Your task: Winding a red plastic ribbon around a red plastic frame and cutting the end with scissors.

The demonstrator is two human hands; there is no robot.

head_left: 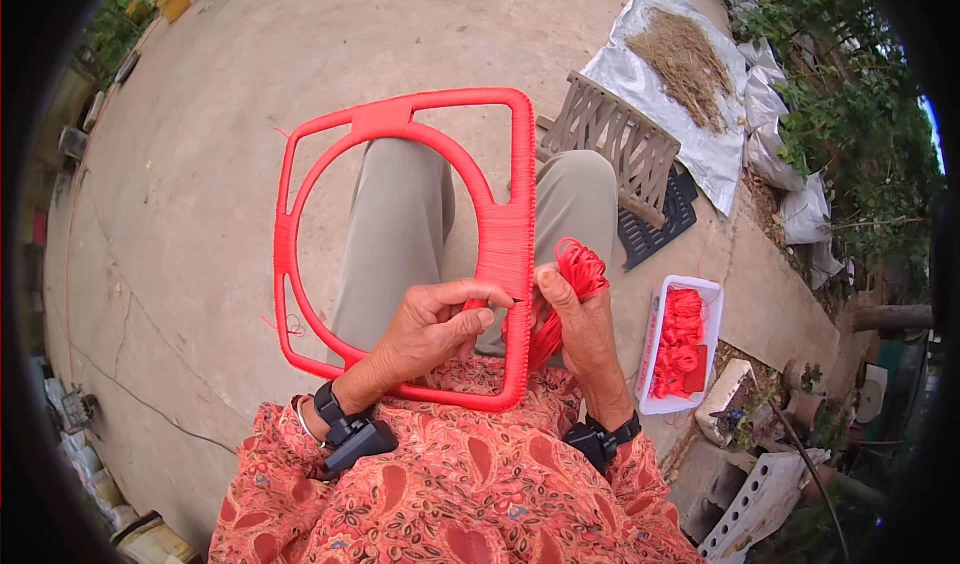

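A square frame with rounded corners and a round ring inside [505, 249], wrapped in red cord, rests tilted over my knees and lap. My left hand [425, 329] is closed on the ring's lower right part, its index finger reaching to the frame's right bar; whether it also pinches a strand is hidden. A small dark spot shows by that fingertip. On the bar's other side my right hand [588, 329] is closed around a looped bundle of red cord [580, 267], which hangs down beside the bar. Loose cord ends stick out at the frame's left side.
Right of my knees stands a white plastic basket [655, 349] of red cord bundles. Beyond it are a slatted wooden stool [610, 139], a black plastic grate [665, 219] and a silver sheet [625, 59] bearing dried plant matter. Concrete blocks [728, 399] lie at the lower right.
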